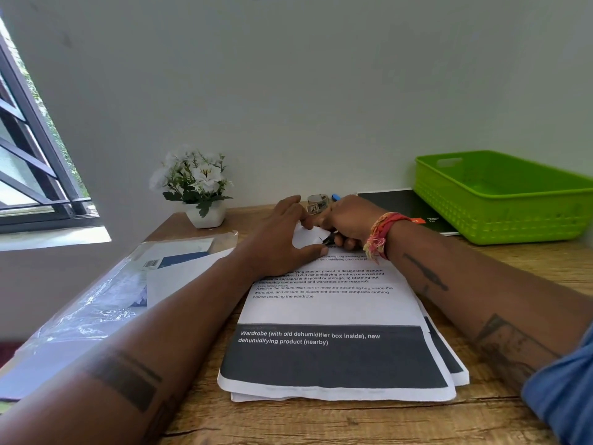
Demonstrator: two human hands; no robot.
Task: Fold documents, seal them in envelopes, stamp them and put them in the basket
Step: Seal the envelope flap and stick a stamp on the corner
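Note:
A stack of printed documents (333, 316) lies on the wooden desk (321, 422) in front of me. At its far end my left hand (282, 239) and my right hand (346, 220) meet over a small white folded paper (308, 237). My left thumb and fingers curl round that paper. My right hand's fingers are curled on its other side; a small dark bit shows under them. A roll of stamps (317, 203) sits just behind the hands. The green basket (500, 200) stands at the back right.
A clear plastic pack of envelopes (128, 284) lies at the left along the desk edge. A white pot of flowers (202, 187) stands against the wall. A black booklet (404, 203) lies beside the basket. A window (29, 162) is at the left.

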